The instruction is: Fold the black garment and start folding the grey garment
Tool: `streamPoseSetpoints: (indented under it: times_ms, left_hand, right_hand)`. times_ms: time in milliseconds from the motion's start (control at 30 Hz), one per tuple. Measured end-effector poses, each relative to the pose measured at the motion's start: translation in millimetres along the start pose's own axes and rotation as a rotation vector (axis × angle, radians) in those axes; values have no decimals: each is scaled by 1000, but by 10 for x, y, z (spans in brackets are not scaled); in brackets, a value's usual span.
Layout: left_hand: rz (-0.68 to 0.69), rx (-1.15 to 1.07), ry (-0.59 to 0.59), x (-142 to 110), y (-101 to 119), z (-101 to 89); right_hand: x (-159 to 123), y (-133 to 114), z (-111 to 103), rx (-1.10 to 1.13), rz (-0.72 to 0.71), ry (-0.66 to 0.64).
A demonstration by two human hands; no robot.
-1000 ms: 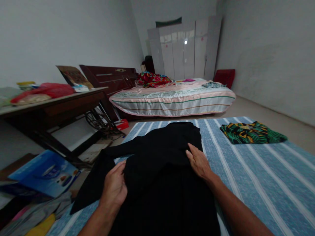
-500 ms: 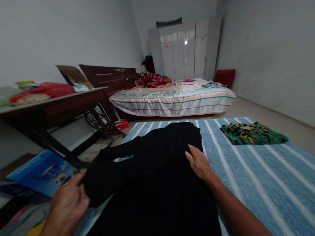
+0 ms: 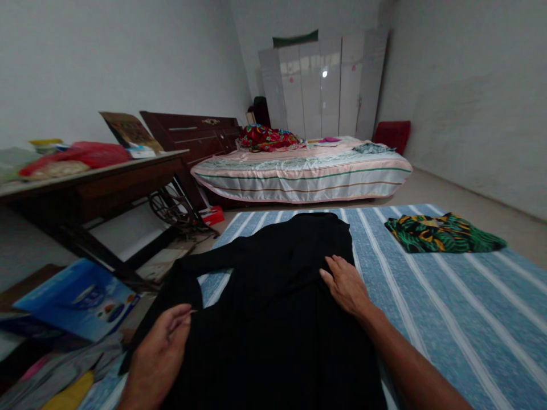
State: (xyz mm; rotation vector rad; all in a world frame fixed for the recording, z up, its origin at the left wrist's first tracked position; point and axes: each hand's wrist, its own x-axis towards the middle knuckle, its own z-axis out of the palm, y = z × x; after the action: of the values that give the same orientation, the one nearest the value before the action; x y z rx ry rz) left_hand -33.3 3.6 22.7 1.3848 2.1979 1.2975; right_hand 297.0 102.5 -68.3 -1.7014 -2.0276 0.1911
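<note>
Currently we rest right hand (image 3: pixel 345 285), fingers extended, on black garment (image 3: pixel 277 290); left hand (image 3: pixel 159 348), fingers curled, at eight o'clock edge, hold unclear.

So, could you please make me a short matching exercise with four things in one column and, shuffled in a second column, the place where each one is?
1. Black garment
2. Green patterned cloth
3. Blue box
4. Red floral bundle

A. On the bed at the back
B. In the lower left of the picture
C. Beneath the right hand
D. On the striped surface, to the right of both hands

Pairs: 1-C, 2-D, 3-B, 4-A
</note>
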Motion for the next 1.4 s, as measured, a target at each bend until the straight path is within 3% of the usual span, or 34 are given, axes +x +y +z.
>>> streamPoseSetpoints:
  times_ms: [200,267,333,500,633,733,833,1033,1100,1200,1333,1400]
  left_hand:
    - [716,228,-69,-188,113,195]
    - [871,290,-150,-229,213,323]
    - [941,403,-268,-237,352,472]
    - [829,736,-513,-146,802,905]
    - [743,849,-584,25,1008,1230]
    - [609,759,-599,254,997,1348]
    - [454,582,-523,548,915,1363]
    - [297,427,-422,961,750,1415]
    - [324,465,-444,985,735,1447]
    - [482,583,-469,876,783,1443]
    - [821,722,-367,470,960,1337]
    - [1019,715,-472,236,1046,1295]
  right_hand:
    - [1,3,6,-20,-5,-18]
    - [3,-2,2,-31,-2,-26]
    - [4,-10,-4,-36,5,-30]
    - [5,-18,-5,-33,16,-36]
    - [9,-10,2,-12,21,-25]
    - [8,-13,-10,20,23,-10]
    - [1,-23,-24,33,40,6]
    - [-9,-35,-29,48,46,-5]
    - [-8,-39,-35,50,48,-9]
    - [-6,-44,-47,48,51,-19]
    - [-1,-35,-49,80,52,-11]
    - [-1,-24,-41,118,48,9]
